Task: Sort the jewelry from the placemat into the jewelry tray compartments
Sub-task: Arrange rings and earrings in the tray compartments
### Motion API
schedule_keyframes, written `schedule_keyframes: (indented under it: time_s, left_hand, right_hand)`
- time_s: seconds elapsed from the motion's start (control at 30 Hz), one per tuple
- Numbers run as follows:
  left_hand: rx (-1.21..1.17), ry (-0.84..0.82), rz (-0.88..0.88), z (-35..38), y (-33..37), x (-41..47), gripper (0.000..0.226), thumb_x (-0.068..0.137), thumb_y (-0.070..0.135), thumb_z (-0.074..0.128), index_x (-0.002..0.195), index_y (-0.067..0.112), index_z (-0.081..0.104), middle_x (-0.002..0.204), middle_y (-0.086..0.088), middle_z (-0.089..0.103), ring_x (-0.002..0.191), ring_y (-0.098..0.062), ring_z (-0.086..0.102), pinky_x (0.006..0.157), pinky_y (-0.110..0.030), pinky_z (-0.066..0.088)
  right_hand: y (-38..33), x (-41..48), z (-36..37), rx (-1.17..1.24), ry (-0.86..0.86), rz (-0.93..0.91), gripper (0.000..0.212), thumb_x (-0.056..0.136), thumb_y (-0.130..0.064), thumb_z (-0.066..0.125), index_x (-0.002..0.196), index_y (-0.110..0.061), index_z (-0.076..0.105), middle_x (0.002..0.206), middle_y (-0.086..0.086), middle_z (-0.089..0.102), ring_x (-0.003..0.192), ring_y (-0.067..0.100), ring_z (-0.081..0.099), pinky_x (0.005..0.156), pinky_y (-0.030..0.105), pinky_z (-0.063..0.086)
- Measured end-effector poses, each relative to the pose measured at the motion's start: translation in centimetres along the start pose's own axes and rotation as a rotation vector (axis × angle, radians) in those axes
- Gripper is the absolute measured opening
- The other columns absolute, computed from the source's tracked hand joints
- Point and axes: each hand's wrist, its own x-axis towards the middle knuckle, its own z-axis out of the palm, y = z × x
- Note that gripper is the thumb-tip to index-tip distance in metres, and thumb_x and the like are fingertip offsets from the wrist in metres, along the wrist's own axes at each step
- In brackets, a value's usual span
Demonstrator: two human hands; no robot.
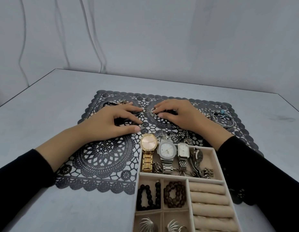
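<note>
A black lace placemat [103, 153] lies on the grey table. On it, my left hand [115, 121] rests palm down with fingers spread, next to a thin silver ring [146, 110]. My right hand [177, 114] is also flat, its fingertips touching small silver pieces [154, 113] just right of the ring. A silver chain [179, 134] lies below my right hand. A bangle with turquoise charms [223, 118] sits at the mat's right. The beige jewelry tray [140, 174] holds several watches, two bead bracelets, ring rolls and silver pieces.
Small dark and gold items [118, 103] lie at the mat's far left, partly hidden by my left hand. The tray overlaps the mat's near right corner. A grey wall with hanging cables stands behind the table.
</note>
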Motion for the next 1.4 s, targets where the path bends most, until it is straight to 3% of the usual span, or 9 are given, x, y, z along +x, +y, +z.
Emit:
schedule_keyframes:
  time_s: [0.27, 0.53, 0.73, 0.93, 1.1, 1.27, 1.4]
  left_hand:
    - [0.02, 0.003, 0.033, 0.1, 0.4, 0.3, 0.017, 0.082, 0.041, 0.07, 0.094, 0.034, 0.078, 0.131, 0.028, 0.057, 0.134, 0.016, 0.033, 0.108, -0.009, 0.023]
    - [0.069, -0.008, 0.089, 0.1, 0.2, 0.3, 0.026, 0.085, 0.04, 0.06, 0.102, 0.029, 0.076, 0.121, 0.021, 0.063, 0.127, 0.008, 0.046, 0.103, -0.004, 0.03]
    - [0.063, -0.056, 0.083, -0.4, 0.6, 0.1, 0.03, 0.083, 0.042, 0.067, 0.112, 0.035, 0.073, 0.121, 0.023, 0.063, 0.124, 0.009, 0.049, 0.103, -0.005, 0.033]
    - [0.23, -0.111, 0.115, -0.1, 1.7, 0.3, 0.03, 0.092, 0.038, 0.061, 0.121, 0.036, 0.068, 0.116, 0.023, 0.06, 0.11, 0.007, 0.054, 0.089, -0.006, 0.037]
    - [0.317, -0.106, 0.059, 0.2, 3.2, 0.8, 0.024, 0.092, 0.03, 0.065, 0.115, 0.031, 0.072, 0.11, 0.016, 0.063, 0.099, 0.001, 0.057, 0.084, -0.004, 0.038]
    - [0.317, -0.092, -0.053, 0.0, 4.2, 1.4, 0.011, 0.088, 0.029, 0.071, 0.097, 0.025, 0.076, 0.094, 0.016, 0.065, 0.085, 0.002, 0.059, 0.081, -0.019, 0.048]
    - [0.296, -0.109, -0.077, 0.1, 4.1, 1.2, 0.005, 0.089, 0.026, 0.07, 0.085, 0.028, 0.069, 0.083, 0.019, 0.064, 0.076, 0.009, 0.057, 0.068, -0.007, 0.044]
  right_hand:
    - [0.2, -0.1, -0.2, -0.004, 0.046, 0.004, 0.015, 0.088, -0.013, 0.067, 0.098, -0.02, 0.075, 0.1, -0.008, 0.07, 0.095, 0.005, 0.062, 0.085, 0.024, 0.05]
    - [0.1, -0.2, -0.2, 0.004, 0.06, 0.021, 0.013, 0.088, -0.015, 0.067, 0.097, -0.022, 0.074, 0.099, -0.008, 0.069, 0.093, 0.005, 0.062, 0.084, 0.026, 0.051]
    - [0.1, -0.2, -0.2, 0.018, 0.065, 0.032, 0.014, 0.088, -0.014, 0.067, 0.098, -0.022, 0.074, 0.1, -0.009, 0.069, 0.096, 0.004, 0.062, 0.087, 0.022, 0.05]
    - [-0.1, -0.4, -0.3, 0.044, 0.07, 0.051, 0.014, 0.088, -0.013, 0.067, 0.098, -0.02, 0.074, 0.101, -0.008, 0.069, 0.097, 0.004, 0.062, 0.086, 0.016, 0.048]
    - [-0.1, -0.4, -0.3, 0.05, 0.072, 0.057, 0.013, 0.088, -0.014, 0.068, 0.097, -0.021, 0.074, 0.101, -0.008, 0.069, 0.097, 0.005, 0.063, 0.089, 0.021, 0.049]
    - [-0.2, -0.5, -0.4, 0.057, 0.067, 0.067, 0.013, 0.088, -0.015, 0.067, 0.096, -0.023, 0.074, 0.102, -0.01, 0.07, 0.098, 0.003, 0.062, 0.089, 0.019, 0.048]
    - [-0.1, -0.6, -0.5, 0.077, 0.073, 0.08, 0.013, 0.088, -0.017, 0.068, 0.096, -0.026, 0.074, 0.1, -0.012, 0.07, 0.097, 0.0, 0.062, 0.088, 0.016, 0.048]
